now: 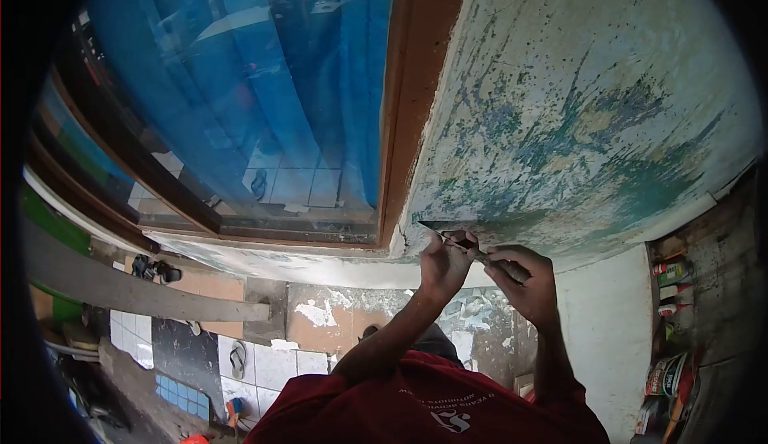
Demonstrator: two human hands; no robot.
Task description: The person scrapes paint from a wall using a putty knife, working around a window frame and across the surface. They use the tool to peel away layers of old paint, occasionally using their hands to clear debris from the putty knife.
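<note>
From my end I see both grips closed: my left hand (445, 270) pinches the dark end of a slim tool (478, 254), and my right hand (524, 278) pinches its handle between thumb and curled fingers. The tool lies in front of the mottled wall (560, 128), near the lower corner of the brown window frame (400, 108); whether it touches the surface I cannot tell. I judge it best to steady the front end with light fingertips, guide from the handle, and keep the point off the glass and wood. The wall looks rough and patchy, with pale paint worn through to green and violet streaks, against smooth glass before folds of blue curtain (272, 84). Below, the square white tiles (276, 364) look flat and hard, scattered with flaky pale scraps (316, 314).
</note>
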